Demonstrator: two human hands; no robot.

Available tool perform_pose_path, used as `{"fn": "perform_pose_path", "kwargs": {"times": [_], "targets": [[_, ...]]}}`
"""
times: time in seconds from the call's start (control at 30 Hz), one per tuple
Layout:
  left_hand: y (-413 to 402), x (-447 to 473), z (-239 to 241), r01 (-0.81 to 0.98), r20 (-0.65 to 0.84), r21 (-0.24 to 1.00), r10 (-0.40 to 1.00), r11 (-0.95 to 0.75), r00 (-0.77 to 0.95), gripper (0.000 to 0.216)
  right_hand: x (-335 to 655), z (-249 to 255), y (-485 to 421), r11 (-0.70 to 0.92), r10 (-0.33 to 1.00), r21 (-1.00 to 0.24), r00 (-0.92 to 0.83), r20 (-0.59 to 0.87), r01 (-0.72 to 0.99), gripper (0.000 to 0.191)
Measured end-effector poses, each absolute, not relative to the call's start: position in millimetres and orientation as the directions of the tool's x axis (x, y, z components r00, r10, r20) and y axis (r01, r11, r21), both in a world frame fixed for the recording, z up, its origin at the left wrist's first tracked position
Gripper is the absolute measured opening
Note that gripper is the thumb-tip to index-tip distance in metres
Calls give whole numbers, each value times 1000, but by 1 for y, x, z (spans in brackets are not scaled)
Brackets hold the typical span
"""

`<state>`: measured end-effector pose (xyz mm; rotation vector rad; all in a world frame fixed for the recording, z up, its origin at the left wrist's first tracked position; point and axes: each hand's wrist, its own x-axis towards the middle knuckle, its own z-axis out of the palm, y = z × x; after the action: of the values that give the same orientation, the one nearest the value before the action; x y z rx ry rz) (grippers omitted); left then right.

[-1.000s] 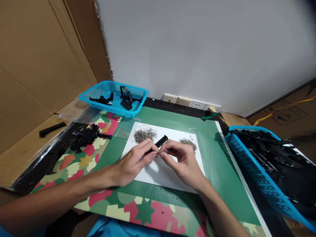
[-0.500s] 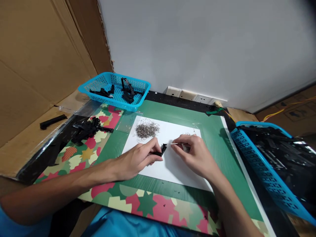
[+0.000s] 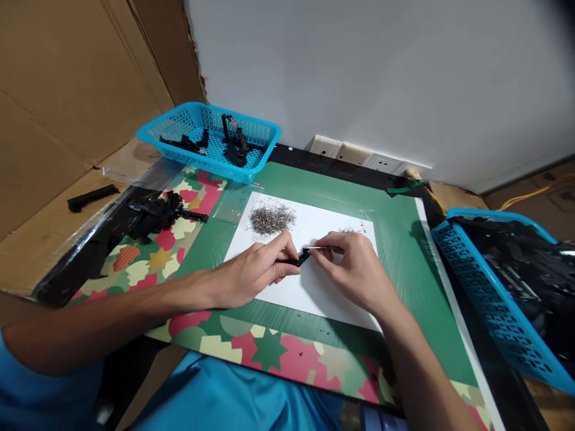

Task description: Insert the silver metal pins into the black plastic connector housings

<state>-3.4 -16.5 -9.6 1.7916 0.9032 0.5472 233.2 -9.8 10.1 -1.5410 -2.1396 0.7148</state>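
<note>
My left hand is closed, with thumb and fingertips pinching a small black plastic part above the white sheet. The part's far end sticks out toward the right. My right hand is closed around a thin, pointed metal tool; most of its handle is hidden in the fingers. The tool's tip meets the part's outer end, or lies just over it; I cannot tell which. Behind my left hand lies a heap of tiny metal pieces. A smaller cluster of metal bits shows behind my right hand.
A blue basket at the back left holds several black parts. Left of the sheet lies a pile of black parts. Another blue basket, full of black parts, stands at right. Sockets line the wall's base.
The tool in my right hand has moved left, its tip now at the black part's end. The black part has tilted slightly. The whole view has shifted a little.
</note>
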Motion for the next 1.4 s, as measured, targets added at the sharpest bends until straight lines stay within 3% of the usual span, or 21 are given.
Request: {"fn": "perform_pose_path", "kwargs": {"times": [0.57, 0.67, 0.77, 0.87, 1.1, 1.27, 1.4], "targets": [[-16, -4, -13, 354, -22, 901, 788, -251, 615, 16, 226, 0, -14, 418, 907, -440, -387, 164, 795, 28], [-16, -4, -12, 341, -5, 903, 789, -261, 615, 13, 228, 2, -10, 355, 930, -527, -346, 120, 772, 24], [-15, -4, -9, 320, -2, 913, 782, -253, 624, 12, 236, 7, -6, 208, 956, -668, -294, -17, 714, 17], [-13, -5, -6, 307, -21, 925, 774, -226, 633, 14, 245, 15, -5, 181, 951, -682, -302, -61, 708, 17], [-13, -4, -6, 313, -53, 928, 763, -200, 644, 12, 256, 25, -9, 324, 924, -647, -377, 61, 690, 29], [-14, -5, -5, 316, -65, 929, 754, -193, 653, 12, 253, 19, -8, 388, 920, -586, -258, 296, 712, 23], [-13, -5, -5, 327, -54, 919, 752, -220, 657, 11, 249, 13, -10, 354, 935, -591, -276, 221, 725, 25]]}}
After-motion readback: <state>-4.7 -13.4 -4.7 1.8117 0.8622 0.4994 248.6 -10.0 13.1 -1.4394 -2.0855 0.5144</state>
